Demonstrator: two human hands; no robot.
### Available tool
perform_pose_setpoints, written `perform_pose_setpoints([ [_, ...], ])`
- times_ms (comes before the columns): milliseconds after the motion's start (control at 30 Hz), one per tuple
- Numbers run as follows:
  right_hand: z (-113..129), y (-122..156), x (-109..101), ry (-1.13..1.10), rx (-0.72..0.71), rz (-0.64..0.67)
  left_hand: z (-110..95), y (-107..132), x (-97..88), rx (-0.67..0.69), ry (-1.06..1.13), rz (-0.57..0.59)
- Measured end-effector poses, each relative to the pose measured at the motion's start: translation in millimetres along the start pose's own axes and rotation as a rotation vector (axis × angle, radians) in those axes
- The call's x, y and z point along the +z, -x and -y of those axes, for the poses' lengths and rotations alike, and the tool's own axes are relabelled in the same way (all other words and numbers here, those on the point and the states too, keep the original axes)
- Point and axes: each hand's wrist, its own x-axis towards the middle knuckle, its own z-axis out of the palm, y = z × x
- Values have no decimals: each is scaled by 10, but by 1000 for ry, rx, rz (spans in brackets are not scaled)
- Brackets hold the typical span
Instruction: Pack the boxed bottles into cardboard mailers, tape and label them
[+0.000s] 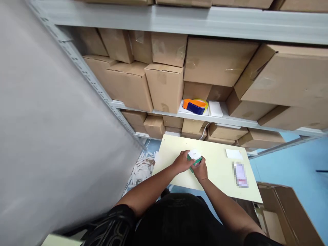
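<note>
Both my hands meet over a small green box with a white label on top [194,156], which rests on the pale yellow table [220,171]. My left hand [182,161] grips the box's left side with curled fingers. My right hand [200,169] holds its near right side, fingers closed on it.
A white card [233,154] and a blurred small packet [240,175] lie on the table's right part. Metal shelves [194,116] behind hold many cardboard boxes and an orange and blue tape dispenser [194,105]. An open carton [284,212] stands at the right. White paper strips [140,169] litter the blue floor at the left.
</note>
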Motion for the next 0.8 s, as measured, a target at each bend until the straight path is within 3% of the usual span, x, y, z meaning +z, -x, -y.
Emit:
perform_pose_setpoints([
  [133, -180, 66, 81, 16, -21, 13, -4, -285, 72, 99, -178, 75],
  [233, -305, 108, 50, -18, -134, 48, -23, -406, 50, 167, -300, 117],
  [300, -352, 81, -2, -64, -106, 80, -39, -463, 4, 206, -387, 168],
  [467, -339, -175, -184, -131, 7, 249, -100, -529, -86, 335, -613, 303],
  [800, -354, -537, -387, -18, -100, 474, -493, -643, 78, 387, -886, 426],
])
